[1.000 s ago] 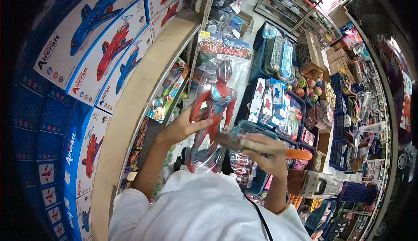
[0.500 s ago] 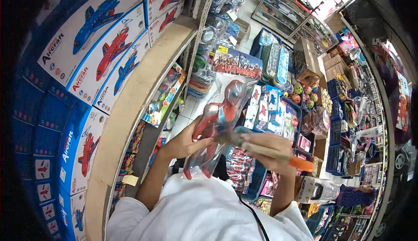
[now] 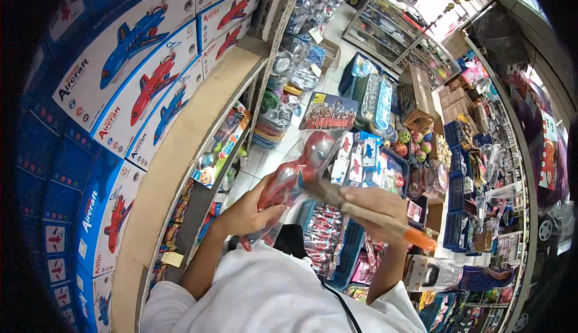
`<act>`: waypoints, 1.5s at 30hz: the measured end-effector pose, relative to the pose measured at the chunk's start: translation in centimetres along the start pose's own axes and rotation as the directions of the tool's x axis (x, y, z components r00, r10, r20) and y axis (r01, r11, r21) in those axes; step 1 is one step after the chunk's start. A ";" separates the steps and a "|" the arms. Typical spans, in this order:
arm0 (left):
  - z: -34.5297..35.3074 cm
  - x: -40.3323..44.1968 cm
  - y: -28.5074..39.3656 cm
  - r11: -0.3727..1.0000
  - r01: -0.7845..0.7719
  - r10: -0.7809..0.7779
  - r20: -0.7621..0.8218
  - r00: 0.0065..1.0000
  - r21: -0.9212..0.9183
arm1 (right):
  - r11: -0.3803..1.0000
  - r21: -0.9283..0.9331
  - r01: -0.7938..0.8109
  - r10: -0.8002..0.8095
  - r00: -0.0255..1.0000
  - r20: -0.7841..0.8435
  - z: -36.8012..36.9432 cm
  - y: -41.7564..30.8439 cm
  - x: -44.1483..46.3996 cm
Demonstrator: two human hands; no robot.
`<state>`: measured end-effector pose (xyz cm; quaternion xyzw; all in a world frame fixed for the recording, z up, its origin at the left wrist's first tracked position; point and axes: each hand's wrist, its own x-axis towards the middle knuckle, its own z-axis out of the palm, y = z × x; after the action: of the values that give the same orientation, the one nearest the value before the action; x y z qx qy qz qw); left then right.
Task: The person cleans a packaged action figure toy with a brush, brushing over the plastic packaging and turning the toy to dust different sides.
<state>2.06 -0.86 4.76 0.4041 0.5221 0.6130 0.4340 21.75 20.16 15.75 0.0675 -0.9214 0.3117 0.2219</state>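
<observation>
My left hand [image 3: 245, 214] is closed round the lower body of a red and blue Ultraman toy figure [image 3: 288, 179]. Clear plastic wraps the figure, and a printed header card [image 3: 328, 114] tops the package. In my right hand [image 3: 378, 209] is a brush [image 3: 391, 223] with a pale handle ending in orange. Its blurred bristle end lies against or just over the figure's chest; contact is hard to tell. The package tilts, header card up and away from me, feet near my white shirt.
Aircraft toy boxes [image 3: 141, 89] stand stacked on a beige shelf [image 3: 180, 113] at left. Blue baskets [image 3: 346, 255] of bagged figures sit below my right hand. Cartons [image 3: 415, 98], colourful balls [image 3: 415, 143] and a glass cabinet [image 3: 385, 32] are farther off. Crowded shelves line the right side.
The packaged figure has tilted and its header card is lower in view. The brush end has shifted slightly over the chest, while both hands keep their holds.
</observation>
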 end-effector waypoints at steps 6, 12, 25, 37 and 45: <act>-0.3 -0.7 0.2 0.990 0.055 -0.048 -0.048 0.998 0.133 | 0.972 -0.229 -0.045 -0.035 0.943 -0.330 0.6 0.0 1.0; 0.0 -1.1 0.6 0.979 0.054 -0.039 -0.078 0.996 0.196 | 0.930 -0.368 -0.022 -0.098 0.947 -0.305 1.2 -0.3 1.0; 1.1 -1.4 1.3 0.954 0.127 -0.103 -0.098 0.990 0.273 | 0.917 -0.397 -0.031 -0.058 0.976 -0.210 1.3 -2.7 0.4; 1.3 -1.5 0.8 0.960 0.097 -0.080 -0.074 0.994 0.264 | 0.938 -0.329 -0.105 -0.006 0.948 -0.319 1.6 -3.6 0.4; 1.3 -1.8 0.6 0.970 0.070 -0.054 -0.074 0.996 0.234 | 0.885 -0.465 -0.027 -0.126 0.947 -0.295 1.8 -3.2 0.7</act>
<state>3.75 -2.24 5.43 0.4155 0.6178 0.5459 0.3843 21.34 16.57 16.53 -0.0145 -0.9192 0.0835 0.3846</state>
